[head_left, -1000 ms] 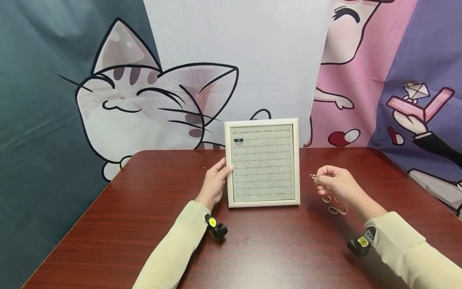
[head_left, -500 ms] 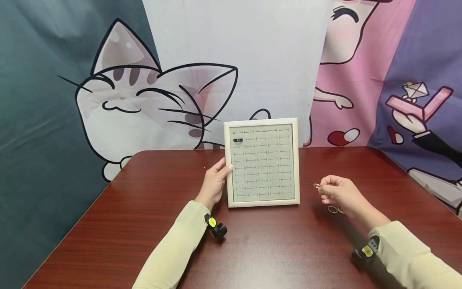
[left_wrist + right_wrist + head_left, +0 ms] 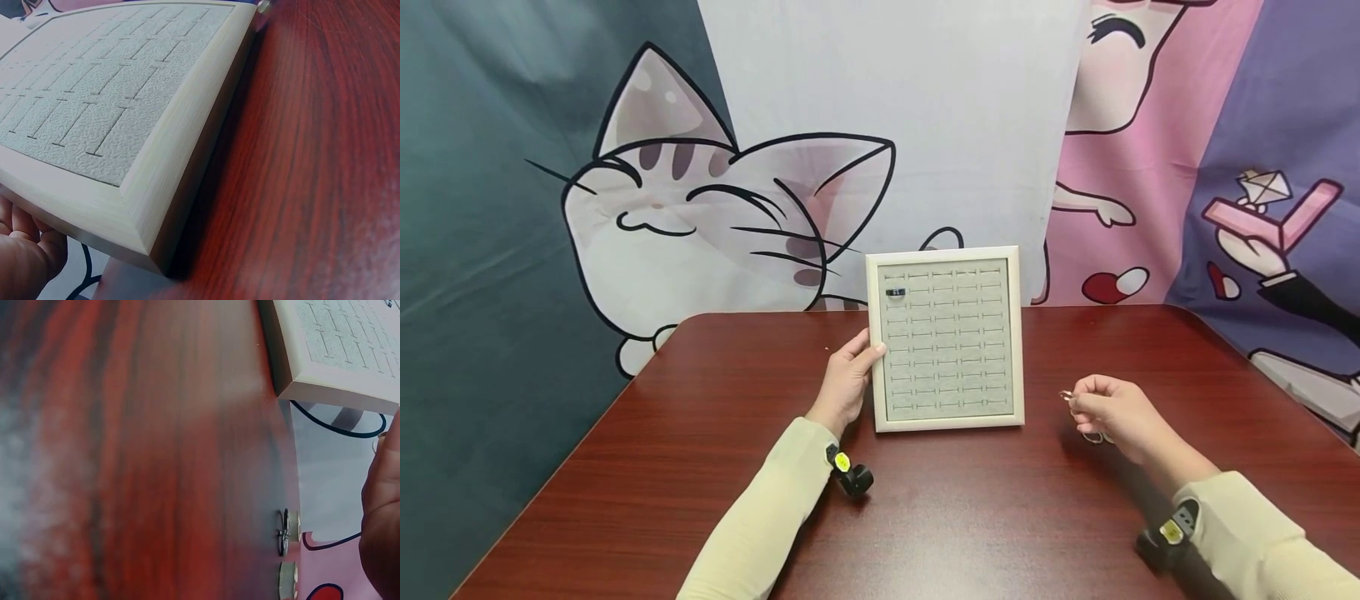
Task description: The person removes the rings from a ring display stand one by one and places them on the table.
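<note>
A cream-framed ring display board [image 3: 1017, 350] stands upright on the table, its grey padded face lined with rows of slots. My left hand [image 3: 842, 379] grips its left edge, thumb on the front; the other fingers are mostly behind the board. One dark ring [image 3: 896, 292] sits in a slot near the upper left. To the right of the board, my right hand [image 3: 1116, 412] pinches a small gold-coloured ring [image 3: 1066, 396] between thumb and fingertips, above the table. Several loose rings [image 3: 284, 532] lie on the tabletop below that hand, which partly hides them in the head view.
The reddish-brown wooden table [image 3: 940, 517] reaches back to a cartoon-printed cloth backdrop [image 3: 970, 125]. Small black cameras are strapped on both wrists, such as the left wrist camera [image 3: 853, 481].
My right hand has moved down and slightly right with the gold-coloured ring, covering more of the loose rings. The left hand and the display board have stayed in place.
</note>
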Demonstrator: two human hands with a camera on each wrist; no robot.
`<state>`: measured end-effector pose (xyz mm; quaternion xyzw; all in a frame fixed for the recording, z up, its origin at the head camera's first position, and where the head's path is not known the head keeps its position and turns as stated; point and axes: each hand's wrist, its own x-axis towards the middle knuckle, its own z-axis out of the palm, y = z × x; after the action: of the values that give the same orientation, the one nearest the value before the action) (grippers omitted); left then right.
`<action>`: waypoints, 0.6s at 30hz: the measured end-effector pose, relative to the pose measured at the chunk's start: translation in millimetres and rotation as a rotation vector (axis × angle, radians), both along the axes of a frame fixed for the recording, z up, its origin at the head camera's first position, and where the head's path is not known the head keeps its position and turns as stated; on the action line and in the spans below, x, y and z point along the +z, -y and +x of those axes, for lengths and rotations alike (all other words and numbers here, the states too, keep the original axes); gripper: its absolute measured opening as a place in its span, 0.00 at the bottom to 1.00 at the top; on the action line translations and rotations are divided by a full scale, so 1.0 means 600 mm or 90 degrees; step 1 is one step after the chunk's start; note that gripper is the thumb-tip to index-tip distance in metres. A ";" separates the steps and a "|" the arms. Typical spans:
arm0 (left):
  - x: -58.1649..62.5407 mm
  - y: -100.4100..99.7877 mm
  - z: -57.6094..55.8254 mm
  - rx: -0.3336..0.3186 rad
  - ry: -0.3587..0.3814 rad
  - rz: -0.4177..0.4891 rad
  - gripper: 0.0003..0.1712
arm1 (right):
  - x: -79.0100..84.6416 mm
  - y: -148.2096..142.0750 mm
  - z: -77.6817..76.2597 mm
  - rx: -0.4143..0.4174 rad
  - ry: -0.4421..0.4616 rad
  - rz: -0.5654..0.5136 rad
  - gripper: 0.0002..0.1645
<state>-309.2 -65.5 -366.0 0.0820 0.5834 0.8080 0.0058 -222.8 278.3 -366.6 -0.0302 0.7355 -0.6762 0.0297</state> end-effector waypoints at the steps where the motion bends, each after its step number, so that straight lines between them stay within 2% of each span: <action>1: -0.001 0.000 0.000 0.000 0.001 0.002 0.23 | -0.001 -0.001 0.001 0.002 0.004 -0.007 0.13; 8: -0.004 0.001 0.002 0.003 0.004 -0.003 0.24 | -0.008 -0.011 0.012 0.013 0.019 -0.023 0.14; 18: -0.001 0.001 0.001 -0.001 -0.001 -0.013 0.23 | -0.016 -0.023 0.020 0.009 0.019 0.023 0.12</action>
<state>-308.8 -66.2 -366.6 0.0834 0.5915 0.8020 0.0067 -211.0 291.8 -376.3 -0.0245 0.7466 -0.6632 0.0462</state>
